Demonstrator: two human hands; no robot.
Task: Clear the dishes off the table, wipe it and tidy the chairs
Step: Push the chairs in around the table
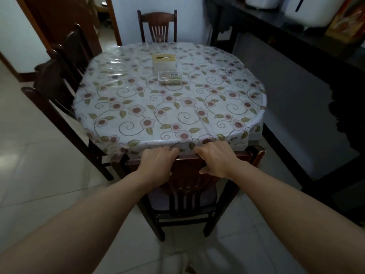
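Two bare forearms reach forward from the bottom of the view, and both hands grip the top rail of the near chair (185,186). The left hand (158,163) has its fingers curled over the rail; the right hand (217,161) is curled over it too, thumb at the back. The chair stands at the near edge of the table (138,107), its rail just under the hanging hem of the flowered plastic cloth. No dishes show on the table; only a tissue box (164,63) and a small clear container (170,78) sit near the middle, so the clearing looks done and chair-tidying looks to be the step in hand.

The main risk is the cloth: the fingertips sit touching its hem, and a push could pinch it against the rail and drag it, shifting the two things on top. A skewed push could also knock the chair's right post against the table edge. The other chairs, one left (59,89) and one far (157,26), already look tucked in
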